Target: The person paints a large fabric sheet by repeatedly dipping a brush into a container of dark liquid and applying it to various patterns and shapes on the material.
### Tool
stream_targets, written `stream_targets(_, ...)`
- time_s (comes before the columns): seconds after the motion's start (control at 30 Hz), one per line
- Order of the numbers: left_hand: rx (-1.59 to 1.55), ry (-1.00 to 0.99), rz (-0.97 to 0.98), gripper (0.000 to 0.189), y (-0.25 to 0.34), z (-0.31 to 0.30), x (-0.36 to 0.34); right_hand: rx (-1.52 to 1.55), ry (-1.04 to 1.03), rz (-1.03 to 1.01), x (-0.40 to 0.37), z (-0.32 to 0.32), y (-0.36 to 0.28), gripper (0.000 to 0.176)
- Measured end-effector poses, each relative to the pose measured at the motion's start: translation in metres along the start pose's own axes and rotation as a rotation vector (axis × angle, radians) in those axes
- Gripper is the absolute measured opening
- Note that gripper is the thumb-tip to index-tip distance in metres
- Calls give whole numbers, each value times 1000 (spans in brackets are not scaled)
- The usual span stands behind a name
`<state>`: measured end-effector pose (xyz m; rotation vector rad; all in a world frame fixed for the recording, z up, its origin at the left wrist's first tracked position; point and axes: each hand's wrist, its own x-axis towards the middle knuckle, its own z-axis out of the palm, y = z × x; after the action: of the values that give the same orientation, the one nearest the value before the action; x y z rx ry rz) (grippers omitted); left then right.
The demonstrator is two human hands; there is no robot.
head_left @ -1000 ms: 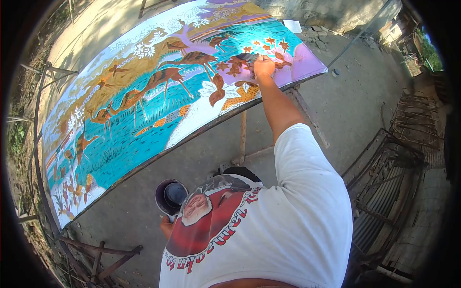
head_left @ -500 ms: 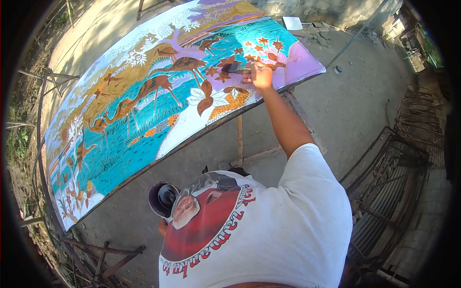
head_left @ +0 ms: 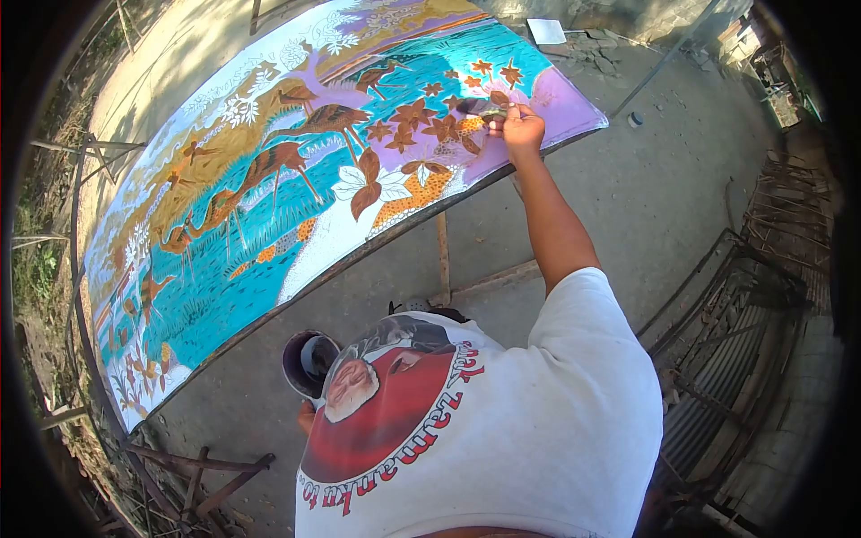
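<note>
My right hand (head_left: 523,132) is closed around a paintbrush (head_left: 470,107), its dark bristles pointing left over the painted cloth (head_left: 350,215). The bristle end overlaps brown flowers and leaves near the cloth's right end, beside a lilac patch. Long-legged brown birds on turquoise fill the middle of the picture. Low by my belly, a purple-rimmed cup (head_left: 291,366) with dark liquid inside is held by my left hand (head_left: 306,417). Most of that hand is hidden behind my white shirt; only a few fingers show under the cup.
Thin dark bars (head_left: 74,269) edge the cloth, raised above a concrete floor (head_left: 619,215). Crossed wooden sticks (head_left: 202,480) stand at lower left. A white sheet (head_left: 545,31) lies beyond the cloth. Metal frames and corrugated sheets (head_left: 717,381) are at right.
My right hand has moved right along the cloth with the paintbrush, from the brown flowers toward the lilac patch. The cup stays by my belly. The view has shifted slightly.
</note>
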<state>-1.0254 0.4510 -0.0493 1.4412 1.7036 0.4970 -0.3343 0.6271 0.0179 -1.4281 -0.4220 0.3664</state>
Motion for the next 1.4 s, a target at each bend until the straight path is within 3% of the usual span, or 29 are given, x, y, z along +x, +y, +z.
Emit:
stream_targets(0.07, 2, 0, 3, 36, 2, 5, -1, -15, 90, -43, 5, 1, 0, 21)
stream_targets(0.27, 4, -6, 15, 36, 6, 15, 1, 99, -261, 89, -7, 27, 11, 19)
stream_targets(0.37, 3, -1, 22, 36, 7, 16, 4, 37, -156, 8, 25, 21, 30, 20)
stream_targets(0.5, 7, 0, 36, 36, 6, 11, 9, 63, 54, 15, 20, 19, -3, 16)
stream_targets(0.67, 14, -3, 50, 37, -3, -3, 15, 110, 55, 42, 4, 25, 6, 17)
stream_targets(0.73, 20, -3, 53, 37, -7, -9, 18, 73, -40, 98, -7, 26, 7, 17)
stream_targets(0.87, 23, -6, 61, 37, -21, -26, 20, 55, 53, 74, -43, 21, -4, 17)
stream_targets(0.97, 35, -7, 74, 37, -30, -36, 22, -62, -68, -5, -65, 10, -14, 19)
stream_targets(1.03, 52, -10, 90, 37, -36, -42, 23, -276, -53, 19, -88, 3, -33, 22)
stream_targets(1.2, 101, -3, 141, 38, -50, -50, 44, -352, -82, 103, -152, -6, -70, 26)
stream_targets(1.3, 182, 8, 313, 41, -52, -48, 63, -416, -100, 43, -197, -4, -94, 27)
stream_targets(1.4, 267, -152, 406, 39, -28, -46, 80, -238, -477, 33, -264, 20, -109, 23)
